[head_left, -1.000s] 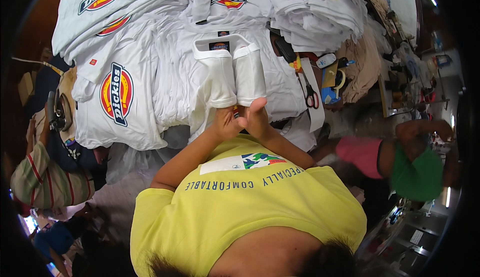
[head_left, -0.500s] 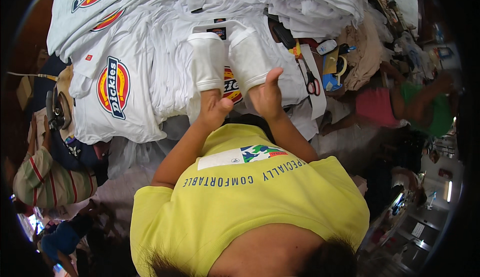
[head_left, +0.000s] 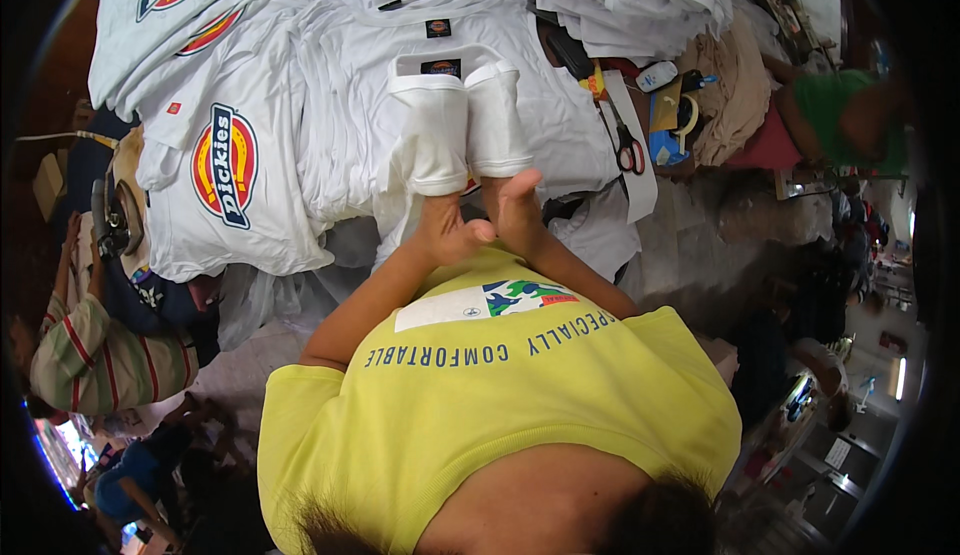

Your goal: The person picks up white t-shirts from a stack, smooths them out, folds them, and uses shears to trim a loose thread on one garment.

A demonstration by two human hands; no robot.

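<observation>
- Label: inside the collar of the white garment [head_left: 435,140], beyond both hands, sits a small dark rectangular label [head_left: 441,68]; a similar dark label [head_left: 438,28] shows farther ahead on the white shirts [head_left: 330,135].
- Print: left of the hands, a large emblem [head_left: 224,167] sets pale lettering on a dark upright band over a red-and-yellow rounded shape. A tiny red tag [head_left: 174,108] lies beyond it.
- The wearer's yellow T-shirt [head_left: 500,415], nearer than the hands, carries dark lettering upside down in this view, below a white and camouflage panel.
- Direction: the garment lies directly ahead of the hands, collar pointing away, its long axis running forward; two tube-like parts stand side by side, hemmed ends at the hands.
- Hands: the left hand [head_left: 445,233] and right hand [head_left: 513,217] are close together, fingers hidden inside the tubes, thumbs outside; whether they grip cannot be told.
- Materials: soft, wrinkled white knit; right of the hands, scissors with black-and-red handles [head_left: 629,155] lie on a smooth white strip [head_left: 642,193].
</observation>
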